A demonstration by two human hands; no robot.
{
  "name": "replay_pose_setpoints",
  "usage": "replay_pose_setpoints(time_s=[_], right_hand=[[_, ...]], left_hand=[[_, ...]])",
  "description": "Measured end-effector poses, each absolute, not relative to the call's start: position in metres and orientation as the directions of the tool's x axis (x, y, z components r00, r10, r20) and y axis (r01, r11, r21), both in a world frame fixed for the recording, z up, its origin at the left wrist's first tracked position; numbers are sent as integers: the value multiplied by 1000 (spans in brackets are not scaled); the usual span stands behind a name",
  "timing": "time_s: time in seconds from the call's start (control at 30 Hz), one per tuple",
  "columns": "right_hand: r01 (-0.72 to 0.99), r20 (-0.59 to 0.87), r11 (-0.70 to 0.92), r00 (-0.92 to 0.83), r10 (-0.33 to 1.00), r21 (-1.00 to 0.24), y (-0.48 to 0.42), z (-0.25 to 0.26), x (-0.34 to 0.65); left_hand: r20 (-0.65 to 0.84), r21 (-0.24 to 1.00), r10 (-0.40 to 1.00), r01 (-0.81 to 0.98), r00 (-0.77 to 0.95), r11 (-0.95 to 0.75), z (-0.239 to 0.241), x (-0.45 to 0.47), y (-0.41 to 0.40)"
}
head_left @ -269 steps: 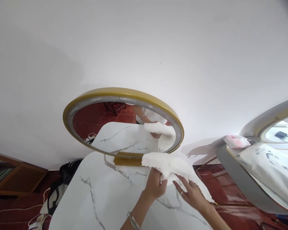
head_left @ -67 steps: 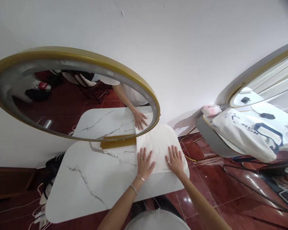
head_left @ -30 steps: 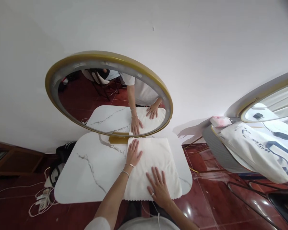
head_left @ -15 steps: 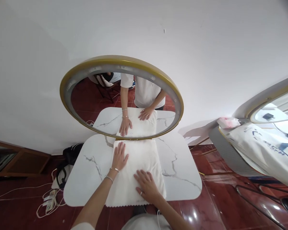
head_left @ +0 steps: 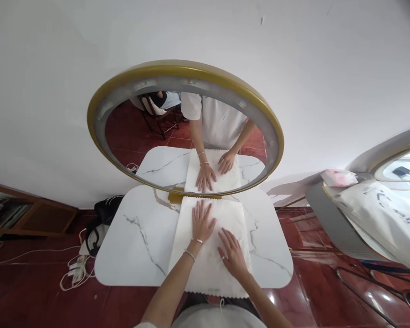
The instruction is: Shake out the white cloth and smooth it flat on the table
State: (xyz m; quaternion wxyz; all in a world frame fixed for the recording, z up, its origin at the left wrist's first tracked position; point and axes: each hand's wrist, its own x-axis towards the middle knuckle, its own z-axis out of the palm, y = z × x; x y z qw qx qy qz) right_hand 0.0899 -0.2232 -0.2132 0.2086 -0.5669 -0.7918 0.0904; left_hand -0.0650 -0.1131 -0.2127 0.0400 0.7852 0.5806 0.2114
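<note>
A white cloth with scalloped edges (head_left: 213,275), folded into a long rectangle like a towel, lies flat on a white marble-patterned table (head_left: 123,255). Resting on its far left part is my left hand (head_left: 202,222), palm down with fingers spread, a bracelet and a band at the wrist. My right hand (head_left: 233,255), wearing a ring, lies flat on the right middle of the cloth, fingers stretched out. Neither hand grips the fabric. Behind the cloth, an oval gold-framed mirror (head_left: 130,132) reflects both hands and a white shirt.
To the right, a grey-edged table (head_left: 319,207) bears a printed white bag (head_left: 379,205), a pink-and-white packet (head_left: 339,177) and a second mirror (head_left: 401,171). Cables with a power strip (head_left: 78,269) and a black bag (head_left: 107,212) are on the left floor, near a wooden cabinet (head_left: 37,216).
The cloth has shifted right on the table and lies straighter. Both hands have moved right with it, my right hand also farther forward. The view has tilted slightly.
</note>
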Motion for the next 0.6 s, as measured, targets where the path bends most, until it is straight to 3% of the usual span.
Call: replay_pose_setpoints(time_s=[0.1,0.27,0.4,0.6], right_hand=[[893,282,309,-220,934,-327,-185,-214,91],[862,268,445,-381,885,-242,-154,-220,65],[855,273,446,-377,885,-265,-160,-222,33],[878,305,336,-235,923,-341,-152,-219,10]], left_hand=[[266,289,937,909,226,-301,-212,-83,-111],[244,253,961,948,128,-190,-210,-125,-108],[213,210,967,960,140,-185,-206,-156,-106],[197,198,964,956,177,-216,-204,-170,-106]])
